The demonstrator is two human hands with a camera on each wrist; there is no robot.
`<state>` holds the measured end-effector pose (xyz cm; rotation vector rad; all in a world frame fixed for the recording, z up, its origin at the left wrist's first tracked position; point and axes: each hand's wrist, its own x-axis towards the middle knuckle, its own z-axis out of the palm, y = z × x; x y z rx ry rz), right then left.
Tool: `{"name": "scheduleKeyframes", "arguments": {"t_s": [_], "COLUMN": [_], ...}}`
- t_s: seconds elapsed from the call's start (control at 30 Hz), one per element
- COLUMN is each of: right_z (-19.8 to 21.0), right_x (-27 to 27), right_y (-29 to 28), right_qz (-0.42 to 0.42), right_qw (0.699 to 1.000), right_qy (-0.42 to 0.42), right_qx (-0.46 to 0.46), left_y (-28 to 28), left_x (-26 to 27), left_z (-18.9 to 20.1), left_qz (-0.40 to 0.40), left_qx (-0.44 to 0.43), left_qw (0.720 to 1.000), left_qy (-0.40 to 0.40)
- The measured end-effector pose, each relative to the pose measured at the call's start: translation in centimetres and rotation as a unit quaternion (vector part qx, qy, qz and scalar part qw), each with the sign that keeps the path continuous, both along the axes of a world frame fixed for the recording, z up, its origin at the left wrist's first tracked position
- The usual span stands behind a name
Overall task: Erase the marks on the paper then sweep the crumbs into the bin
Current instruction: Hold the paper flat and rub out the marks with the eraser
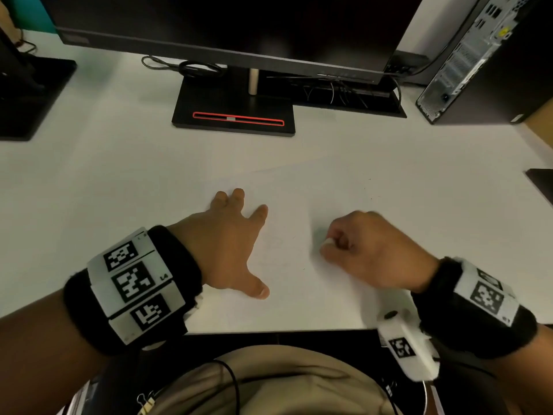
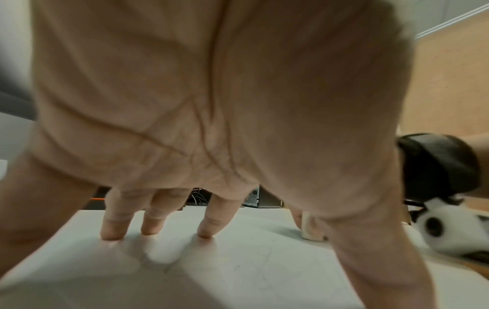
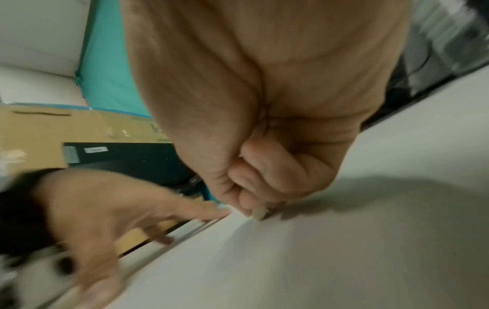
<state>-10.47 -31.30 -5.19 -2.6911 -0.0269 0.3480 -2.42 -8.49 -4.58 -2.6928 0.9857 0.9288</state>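
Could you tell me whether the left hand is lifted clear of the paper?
No, the left hand has its fingers spread with the fingertips pressed down on the paper.

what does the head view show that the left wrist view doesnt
Only the head view: the monitor, its stand, and the right hand curled round the eraser. Only the left wrist view: the left hand's palm from beneath, fingertips pressing the paper. Both: the left hand holding the paper, and the eraser.
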Motion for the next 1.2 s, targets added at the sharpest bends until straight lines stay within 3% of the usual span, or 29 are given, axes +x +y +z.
{"name": "scheduleKeyframes", "arguments": {"t_s": [0.07,0.13,0.17,0.23,0.27,0.3,0.37,0.43,0.5,0.53,0.6,0.63,0.73,0.77,0.8,0.83,0.9,0.93,0.97,1.0,1.07,1.1,1.17,1.2], "right_z": [0.4,0.8,1.0,1.0,0.7,0.1,-1.1,-1.7,-1.4,-1.1,-0.7,-0.8,-1.1,-1.3,-1.4,-1.6,-1.8,-1.7,-1.5,-1.1,-0.7,-0.6,-1.2,-1.7], "right_x": [0.3,-0.1,-0.6,-1.6,-2.0,-2.4,-2.2,-1.1,0.0,0.0,-0.7,-1.3,-3.1,-3.0,-2.5,-1.8,-0.4,0.2,0.4,0.1,-0.5,-1.0,-1.8,-1.7], "right_y": [-1.2,-1.1,-0.3,1.9,2.9,3.6,3.2,1.2,-0.5,-0.8,0.2,1.3,4.5,4.6,4.2,3.4,1.1,0.3,-0.2,-0.1,1.9,3.4,6.1,6.6], "right_qz": [-0.084,-0.159,-0.19,-0.225,-0.216,-0.198,-0.202,-0.3,-0.401,-0.419,-0.38,-0.346,-0.202,-0.198,-0.22,-0.262,-0.377,-0.423,-0.438,-0.431,-0.377,-0.33,-0.233,-0.212], "right_qw": [0.996,0.968,0.929,0.789,0.722,0.681,0.652,0.608,0.544,0.53,0.532,0.544,0.642,0.652,0.651,0.627,0.547,0.523,0.515,0.526,0.529,0.558,0.642,0.673], "right_qy": [-0.011,0.004,0.035,0.157,0.229,0.288,0.322,0.221,0.025,-0.053,-0.074,-0.022,0.229,0.275,0.277,0.252,0.11,0.013,-0.066,-0.114,-0.072,0.006,0.193,0.239], "right_qx": [0.031,0.193,0.317,0.55,0.617,0.643,0.656,0.702,0.736,0.735,0.753,0.765,0.703,0.679,0.672,0.689,0.739,0.74,0.734,0.724,0.757,0.762,0.704,0.667], "left_y": [0.1,0.2,0.3,0.3,0.4,0.4,0.5,0.7,0.8,0.8,0.8,0.9,1.0,1.0,1.1,1.2,1.3,1.4,1.5,1.6,1.5,1.5,1.4,1.4], "left_x": [-0.1,-0.1,-0.1,0.0,0.0,0.0,0.0,-0.1,-0.2,-0.2,-0.3,-0.3,-0.4,-0.4,-0.4,-0.4,-0.5,-0.5,-0.6,-0.6,-0.8,-0.9,-1.1,-1.1], "left_z": [-0.1,0.0,0.0,-0.1,-0.2,-0.2,-0.3,-0.3,-0.1,-0.2,-0.1,-0.1,-0.2,-0.2,-0.2,-0.2,-0.2,-0.1,-0.1,-0.1,-0.1,-0.1,-0.1,-0.1], "left_qz": [-0.002,-0.005,-0.007,-0.013,-0.017,-0.021,-0.024,-0.02,-0.019,-0.019,-0.021,-0.021,-0.027,-0.03,-0.031,-0.029,-0.029,-0.03,-0.03,-0.03,-0.025,-0.022,-0.018,-0.019], "left_qx": [-0.001,0.002,0.005,0.013,0.016,0.018,0.017,0.016,0.017,0.018,0.018,0.018,0.019,0.019,0.02,0.02,0.017,0.014,0.012,0.011,0.004,0.0,-0.004,0.0], "left_qw": [1.0,1.0,1.0,0.999,0.999,0.999,0.999,0.999,0.999,0.999,0.999,0.999,0.999,0.999,0.999,0.999,0.999,0.999,0.999,0.999,1.0,1.0,1.0,1.0], "left_qy": [-0.007,-0.014,-0.018,-0.03,-0.037,-0.042,-0.043,-0.038,-0.033,-0.031,-0.034,-0.035,-0.036,-0.036,-0.031,-0.023,-0.013,-0.012,-0.01,-0.007,-0.006,-0.007,-0.01,-0.012]}}
